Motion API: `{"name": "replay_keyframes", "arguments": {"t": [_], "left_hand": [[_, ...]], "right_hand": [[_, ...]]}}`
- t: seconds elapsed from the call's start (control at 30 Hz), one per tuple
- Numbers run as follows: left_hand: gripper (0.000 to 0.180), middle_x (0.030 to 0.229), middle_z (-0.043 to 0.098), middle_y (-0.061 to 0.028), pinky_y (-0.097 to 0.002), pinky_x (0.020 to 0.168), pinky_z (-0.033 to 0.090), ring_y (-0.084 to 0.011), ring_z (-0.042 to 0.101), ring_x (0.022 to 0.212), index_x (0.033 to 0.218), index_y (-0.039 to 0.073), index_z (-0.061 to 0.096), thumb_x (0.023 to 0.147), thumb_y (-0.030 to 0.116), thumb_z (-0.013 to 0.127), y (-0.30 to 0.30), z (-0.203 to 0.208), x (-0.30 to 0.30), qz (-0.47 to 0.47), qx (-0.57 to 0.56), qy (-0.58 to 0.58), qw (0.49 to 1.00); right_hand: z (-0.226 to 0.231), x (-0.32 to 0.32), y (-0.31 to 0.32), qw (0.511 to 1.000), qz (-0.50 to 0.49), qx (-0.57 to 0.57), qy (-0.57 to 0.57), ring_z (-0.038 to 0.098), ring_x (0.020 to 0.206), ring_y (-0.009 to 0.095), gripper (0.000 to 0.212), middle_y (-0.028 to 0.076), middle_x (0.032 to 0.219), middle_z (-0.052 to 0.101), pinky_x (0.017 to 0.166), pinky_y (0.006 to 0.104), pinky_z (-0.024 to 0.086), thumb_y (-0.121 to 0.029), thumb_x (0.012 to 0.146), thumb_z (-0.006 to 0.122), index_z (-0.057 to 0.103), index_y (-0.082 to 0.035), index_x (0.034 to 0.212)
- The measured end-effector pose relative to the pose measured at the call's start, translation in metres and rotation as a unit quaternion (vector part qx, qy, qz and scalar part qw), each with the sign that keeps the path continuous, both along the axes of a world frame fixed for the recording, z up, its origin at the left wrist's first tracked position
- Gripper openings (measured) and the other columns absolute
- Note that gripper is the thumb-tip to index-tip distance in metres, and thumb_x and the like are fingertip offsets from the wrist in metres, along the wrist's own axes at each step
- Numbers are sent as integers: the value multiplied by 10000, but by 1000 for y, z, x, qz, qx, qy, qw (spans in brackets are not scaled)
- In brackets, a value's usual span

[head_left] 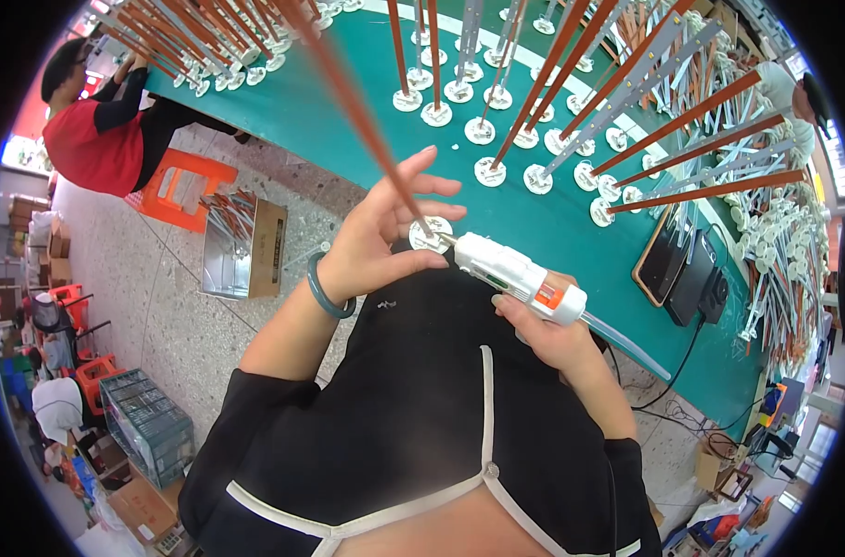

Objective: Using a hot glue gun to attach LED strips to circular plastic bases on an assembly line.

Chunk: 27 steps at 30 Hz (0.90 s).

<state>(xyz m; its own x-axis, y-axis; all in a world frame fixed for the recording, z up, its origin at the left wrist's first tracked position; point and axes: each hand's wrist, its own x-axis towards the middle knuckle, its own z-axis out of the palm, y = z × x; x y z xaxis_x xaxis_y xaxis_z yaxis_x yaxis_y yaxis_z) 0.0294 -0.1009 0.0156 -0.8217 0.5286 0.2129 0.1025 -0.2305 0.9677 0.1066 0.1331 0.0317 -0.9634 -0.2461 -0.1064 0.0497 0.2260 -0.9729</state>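
Note:
At the table's near edge, my left hand [385, 227], with a grey-green bangle on its wrist, holds a small white round base [422, 239] between thumb and fingers. From this base a long brown strip [353, 121] rises toward the upper left, blurred close to the camera. My right hand [552, 334] is wrapped round a white hot glue gun [501, 262] with an orange part. Its metal nozzle meets the base near the strip's foot. A clear glue stick [631, 345] sticks out of the gun's back end.
Many brown and grey strips on white round bases [490, 172] stand upright on the green table [348, 139]. At right lie a phone [662, 265], a black device with cables, and heaped strips [784, 269]. A person in red [102, 139] sits far left, near a box [241, 246] of strips.

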Motion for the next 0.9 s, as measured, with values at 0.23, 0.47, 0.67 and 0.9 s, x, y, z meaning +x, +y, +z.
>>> {"name": "replay_keyframes", "arguments": {"t": [0.23,0.47,0.67,0.9], "left_hand": [[1013,1333,461,-180,-337,921,498,-268,540,1193,1488,80,131,690,-131,718,0,-1,-3,-29,6,0,1000],[1041,1326,455,-238,-358,943,499,-303,544,1188,1482,50,118,688,-24,787,2,-5,-4,-27,18,18,999],[1039,1327,455,-239,-354,945,495,-301,542,1190,1481,50,121,687,-28,786,2,-4,-4,-21,19,26,999],[1012,1338,452,-211,-346,948,482,-290,534,1199,1482,56,137,687,-95,744,0,-4,-4,-15,21,28,999]], "right_hand": [[5,0,5,1000,23,12,-15,611,606,149,227,77,692,627,565,284,464,-200,800,727,644,-12,898],[-4,2,7,997,23,34,72,608,586,177,231,84,664,613,550,302,455,-220,800,725,645,-17,874],[-4,3,6,997,15,17,68,603,577,178,235,85,651,609,547,302,453,-226,797,726,647,-18,872],[-4,2,5,998,17,19,54,605,582,179,232,90,657,610,546,301,451,-214,790,729,651,-11,873]]}}
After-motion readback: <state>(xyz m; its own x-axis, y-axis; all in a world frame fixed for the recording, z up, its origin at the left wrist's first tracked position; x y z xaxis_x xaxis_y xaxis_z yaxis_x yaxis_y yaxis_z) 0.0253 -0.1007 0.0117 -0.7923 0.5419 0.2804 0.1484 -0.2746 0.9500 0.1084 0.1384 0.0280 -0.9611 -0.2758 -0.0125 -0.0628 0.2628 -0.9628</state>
